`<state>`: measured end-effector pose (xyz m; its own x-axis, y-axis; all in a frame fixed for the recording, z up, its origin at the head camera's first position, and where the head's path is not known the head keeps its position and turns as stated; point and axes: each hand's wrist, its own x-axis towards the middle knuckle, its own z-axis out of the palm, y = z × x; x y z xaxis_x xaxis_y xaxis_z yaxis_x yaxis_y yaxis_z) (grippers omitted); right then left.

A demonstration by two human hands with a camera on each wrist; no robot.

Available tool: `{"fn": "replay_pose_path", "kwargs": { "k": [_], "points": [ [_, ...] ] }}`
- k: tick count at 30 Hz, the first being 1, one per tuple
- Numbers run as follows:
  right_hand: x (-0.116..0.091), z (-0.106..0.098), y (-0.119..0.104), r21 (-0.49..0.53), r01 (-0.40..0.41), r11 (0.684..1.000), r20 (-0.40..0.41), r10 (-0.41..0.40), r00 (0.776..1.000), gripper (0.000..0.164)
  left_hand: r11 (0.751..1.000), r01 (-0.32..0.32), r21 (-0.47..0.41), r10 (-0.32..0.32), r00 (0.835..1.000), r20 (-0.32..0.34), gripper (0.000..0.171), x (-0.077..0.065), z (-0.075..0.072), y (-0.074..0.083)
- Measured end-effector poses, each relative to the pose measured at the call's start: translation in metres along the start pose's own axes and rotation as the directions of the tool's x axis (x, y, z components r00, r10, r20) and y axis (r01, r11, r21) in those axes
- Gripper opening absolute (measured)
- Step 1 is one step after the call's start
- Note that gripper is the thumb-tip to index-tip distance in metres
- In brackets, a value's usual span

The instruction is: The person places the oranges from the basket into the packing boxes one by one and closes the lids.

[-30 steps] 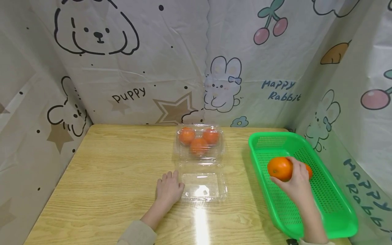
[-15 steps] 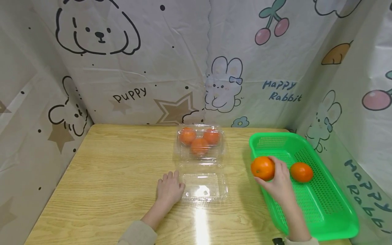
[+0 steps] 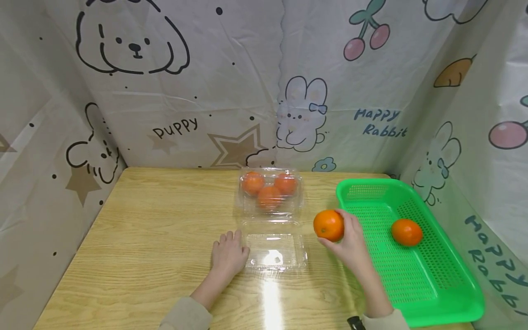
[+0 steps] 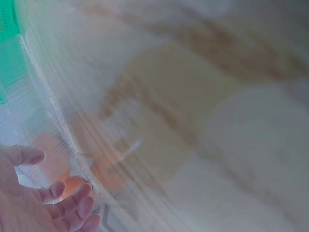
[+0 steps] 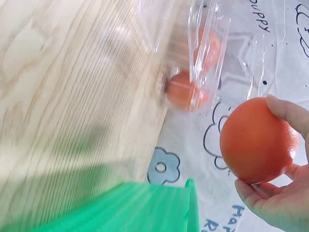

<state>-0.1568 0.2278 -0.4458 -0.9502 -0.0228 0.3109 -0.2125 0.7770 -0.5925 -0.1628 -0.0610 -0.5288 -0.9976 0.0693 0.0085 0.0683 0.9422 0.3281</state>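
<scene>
An orange (image 3: 328, 225) is gripped between the thumb and fingers of my right hand (image 3: 348, 240), held over the table between the clear container and the green basket. The right wrist view shows the same orange (image 5: 258, 140) large and smooth. My left hand (image 3: 229, 253) lies palm down on the table, fingers extended, beside the clear plastic clamshell (image 3: 274, 263). In the left wrist view its fingers (image 4: 72, 205) are spread and relaxed. Closed-looking clear plastic at the back covers three oranges (image 3: 269, 197). Another orange (image 3: 406, 232) sits in the green basket (image 3: 462, 293).
A wood-grain table (image 3: 165, 206) carries everything. Patterned cloth walls (image 3: 231, 82) enclose its back and sides. The basket's raised left rim (image 3: 344, 201) stands right of the clamshell. A small black object (image 3: 355, 322) is at the right wrist.
My right hand has carried the orange leftward from above the basket, out past its left rim. The orange left in the basket is now fully uncovered. My left hand has stayed put.
</scene>
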Motion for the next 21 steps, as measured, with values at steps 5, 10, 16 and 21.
{"fn": "replay_pose_path", "kwargs": {
  "k": [5,10,16,21],
  "points": [
    [0.004,0.01,-0.008,0.012,0.0,1.0,0.019,-0.001,1.0,0.08,1.0,0.001,0.001,-0.001,1.0,0.001,0.044,0.0,0.001,0.0],
    [0.007,0.018,-0.014,0.024,-0.014,1.0,0.037,0.013,0.999,0.081,1.0,0.003,0.002,-0.003,1.0,-0.002,0.044,0.0,0.001,0.0],
    [0.011,0.026,-0.019,0.038,0.0,0.999,0.045,-0.001,0.999,0.082,1.0,0.005,0.004,-0.005,1.0,-0.003,0.043,0.0,0.001,0.001],
    [0.013,0.033,-0.023,0.046,0.006,0.999,0.064,-0.009,0.998,0.082,1.0,0.007,0.004,-0.007,1.0,0.0,0.042,0.001,0.001,0.001]
  ]
}}
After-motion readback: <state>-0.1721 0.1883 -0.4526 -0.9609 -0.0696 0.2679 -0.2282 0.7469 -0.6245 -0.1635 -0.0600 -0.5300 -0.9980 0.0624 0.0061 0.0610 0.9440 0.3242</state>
